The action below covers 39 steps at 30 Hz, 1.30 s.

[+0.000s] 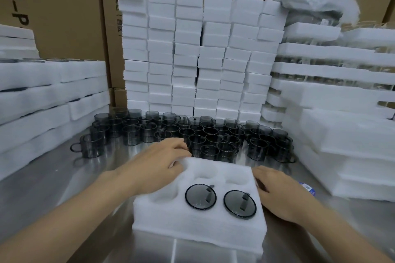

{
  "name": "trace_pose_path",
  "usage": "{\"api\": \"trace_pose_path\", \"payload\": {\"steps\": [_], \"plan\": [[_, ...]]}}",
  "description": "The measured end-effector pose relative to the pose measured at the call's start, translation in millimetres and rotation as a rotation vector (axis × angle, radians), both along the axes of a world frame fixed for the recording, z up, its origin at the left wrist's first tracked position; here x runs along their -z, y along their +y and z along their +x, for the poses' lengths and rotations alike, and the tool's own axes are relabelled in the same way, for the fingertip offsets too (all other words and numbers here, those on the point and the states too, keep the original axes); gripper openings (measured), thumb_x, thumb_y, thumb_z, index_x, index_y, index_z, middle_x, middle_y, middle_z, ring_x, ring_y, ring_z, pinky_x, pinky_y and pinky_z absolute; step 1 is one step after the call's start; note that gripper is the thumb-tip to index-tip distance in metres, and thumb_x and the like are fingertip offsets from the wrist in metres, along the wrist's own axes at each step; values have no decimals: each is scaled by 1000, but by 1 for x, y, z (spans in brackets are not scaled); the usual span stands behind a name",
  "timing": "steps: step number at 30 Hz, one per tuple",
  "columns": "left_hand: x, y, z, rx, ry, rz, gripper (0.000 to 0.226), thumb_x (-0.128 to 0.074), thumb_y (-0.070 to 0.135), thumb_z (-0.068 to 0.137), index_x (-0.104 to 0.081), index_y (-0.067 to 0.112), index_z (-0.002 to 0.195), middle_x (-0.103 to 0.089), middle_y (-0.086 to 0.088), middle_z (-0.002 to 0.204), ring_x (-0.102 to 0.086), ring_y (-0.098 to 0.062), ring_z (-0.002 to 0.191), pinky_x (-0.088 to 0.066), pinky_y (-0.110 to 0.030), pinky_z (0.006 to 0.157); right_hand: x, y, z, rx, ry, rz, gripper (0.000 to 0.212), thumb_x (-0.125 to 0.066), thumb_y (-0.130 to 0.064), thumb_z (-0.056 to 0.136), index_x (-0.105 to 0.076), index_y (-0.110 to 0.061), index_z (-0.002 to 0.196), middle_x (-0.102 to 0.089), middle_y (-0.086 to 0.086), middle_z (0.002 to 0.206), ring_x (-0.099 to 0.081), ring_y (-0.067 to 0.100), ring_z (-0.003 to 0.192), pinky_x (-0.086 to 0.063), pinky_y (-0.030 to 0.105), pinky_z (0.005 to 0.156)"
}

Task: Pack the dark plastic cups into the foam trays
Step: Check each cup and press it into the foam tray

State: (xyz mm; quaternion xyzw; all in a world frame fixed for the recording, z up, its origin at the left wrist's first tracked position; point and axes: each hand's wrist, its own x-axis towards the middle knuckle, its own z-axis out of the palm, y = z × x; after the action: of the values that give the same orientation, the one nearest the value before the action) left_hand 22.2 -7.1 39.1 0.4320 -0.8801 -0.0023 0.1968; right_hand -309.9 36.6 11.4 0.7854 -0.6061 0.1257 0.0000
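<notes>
A white foam tray (192, 223) with round pockets lies on the steel table in front of me. Two dark translucent cups sit in its near row: one in the middle pocket (200, 196) and one in the right pocket (239, 204). The other pockets are empty. My left hand (157, 163) rests on the tray's far left corner, fingers curled over the foam. My right hand (282, 193) lies against the tray's right side, fingers touching the edge. Behind the tray stand several loose dark cups (192, 136) with handles.
Stacks of white foam blocks (198, 55) form a wall behind the cups. Piles of foam trays rise at the left (42, 100) and right (342, 100). Cardboard boxes (64, 10) stand behind. A small blue-white object (307, 188) lies beside my right hand.
</notes>
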Motion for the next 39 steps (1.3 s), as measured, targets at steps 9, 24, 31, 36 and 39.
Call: {"api": "trace_pose_path", "payload": {"steps": [9,24,31,36,39], "plan": [[-12,49,-13,124,-67,-399,52,-44,35,104,-57,27,154,-50,9,158,-37,-5,140,-26,-24,120,-28,18,21,-148,-441,-542,49,-60,-34,105,-47,-47,151,-52,-30,140,-57,0,126,-50,26,99],[0,75,-43,409,-40,-543,44,-59,12,99,-69,16,141,-54,5,160,-41,-17,156,-49,-38,113,-28,40,51,-331,-310,-507,94,-80,-14,86,-33,-49,158,-49,-27,150,-59,0,127,-59,35,96],[4,71,-44,322,496,-302,70,-79,30,96,-45,42,156,-36,12,168,-44,-15,152,-46,-26,114,-33,43,55,-411,-371,-666,70,-84,-19,88,-54,-27,150,-60,-16,145,-64,4,124,-59,38,93],[1,66,-41,365,664,212,82,-88,32,89,-43,45,156,-66,10,136,-76,-22,110,-61,-31,95,-29,45,60,-464,-305,-599,81,-70,-16,78,-46,-37,152,-55,-22,146,-65,8,117,-61,36,81],[0,65,-43,350,680,183,79,-91,32,86,-49,41,152,-68,6,133,-75,-27,107,-61,-31,92,-27,43,57,-470,-292,-584,89,-78,-12,76,-43,-40,153,-54,-22,146,-66,10,114,-62,39,78]]}}
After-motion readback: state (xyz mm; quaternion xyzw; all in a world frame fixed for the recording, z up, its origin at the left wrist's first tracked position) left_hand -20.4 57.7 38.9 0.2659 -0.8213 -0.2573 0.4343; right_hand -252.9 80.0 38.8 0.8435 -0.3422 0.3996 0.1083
